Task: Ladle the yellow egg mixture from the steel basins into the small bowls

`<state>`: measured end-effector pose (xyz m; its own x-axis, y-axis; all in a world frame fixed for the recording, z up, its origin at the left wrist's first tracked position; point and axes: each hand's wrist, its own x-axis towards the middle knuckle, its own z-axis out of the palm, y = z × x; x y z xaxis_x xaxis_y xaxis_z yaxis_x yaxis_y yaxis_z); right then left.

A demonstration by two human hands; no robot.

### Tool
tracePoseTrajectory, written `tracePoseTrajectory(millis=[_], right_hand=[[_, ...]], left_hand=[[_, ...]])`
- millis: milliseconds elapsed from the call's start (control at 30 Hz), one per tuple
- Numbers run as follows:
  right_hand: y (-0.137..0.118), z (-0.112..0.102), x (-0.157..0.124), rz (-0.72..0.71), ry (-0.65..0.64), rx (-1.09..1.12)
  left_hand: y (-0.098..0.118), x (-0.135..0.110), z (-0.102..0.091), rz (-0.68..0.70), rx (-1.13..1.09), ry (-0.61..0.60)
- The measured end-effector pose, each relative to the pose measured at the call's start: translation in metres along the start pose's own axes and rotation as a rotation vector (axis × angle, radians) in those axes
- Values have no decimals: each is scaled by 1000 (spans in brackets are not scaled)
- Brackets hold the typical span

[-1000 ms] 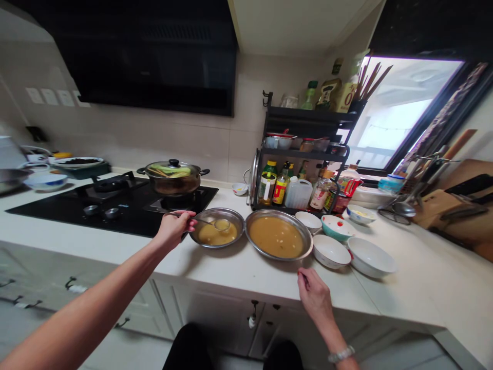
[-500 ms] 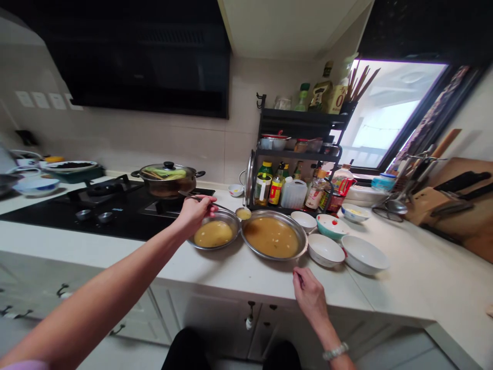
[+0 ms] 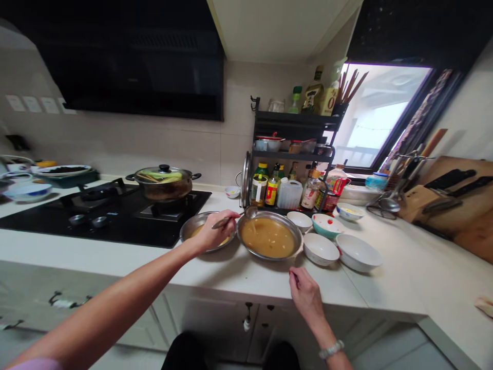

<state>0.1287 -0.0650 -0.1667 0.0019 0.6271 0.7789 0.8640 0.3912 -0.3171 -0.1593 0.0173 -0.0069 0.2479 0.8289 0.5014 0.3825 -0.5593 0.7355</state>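
My left hand (image 3: 216, 230) is closed round the handle of a ladle (image 3: 251, 211). The ladle's bowl is tilted over the far left rim of a wide metal basin (image 3: 270, 239), and a thin stream runs from it into the brown broth with pale bits there. Under my left hand and partly hidden by it stands a smaller metal basin (image 3: 186, 232) of yellowish liquid. My right hand (image 3: 307, 294) is loosely curled at the counter's front edge, just in front of the wide basin, with nothing showing in its fingers.
White bowls (image 3: 321, 250) and a green-rimmed bowl (image 3: 327, 225) stand right of the wide basin. Behind is a black rack (image 3: 296, 154) with bottles. A lidded pot (image 3: 164, 182) sits on the black stove (image 3: 127, 218) at left. Knives (image 3: 450, 180) are at far right.
My left hand has moved right with the ladle, from above the smaller basin to the wide basin's rim, and liquid now pours out. My right hand stays curled at the counter edge.
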Motion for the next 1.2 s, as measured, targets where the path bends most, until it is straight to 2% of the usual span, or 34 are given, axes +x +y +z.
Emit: tracePoseTrajectory(millis=[133,233,300,400,467,567,767,867,1200], right_hand=[[0,0,0,1,0,-9],[1,1,0,0,2,-4],[1,1,0,-5,3,-3],[2,1,0,-10,3,0],[2,1,-1,-11,2,4],[2,1,0,-8,7,2],[2,1,0,-7,17,-2],[1,0,0,-6,14,-2],[2,1,-1,-20,11,-3]], left_hand=[[-9,-4,-27,-72,-60,193],[-28,-10,-51,-194,-75,313],[-45,-19,-65,-257,-32,326],[-70,-34,-79,-255,56,252],[-80,-43,-81,-269,63,221],[-84,-48,-78,-319,14,236],[-74,-40,-66,-549,-341,466],[-71,-37,-66,-620,-439,516],[-54,-29,-72,-620,-493,536]])
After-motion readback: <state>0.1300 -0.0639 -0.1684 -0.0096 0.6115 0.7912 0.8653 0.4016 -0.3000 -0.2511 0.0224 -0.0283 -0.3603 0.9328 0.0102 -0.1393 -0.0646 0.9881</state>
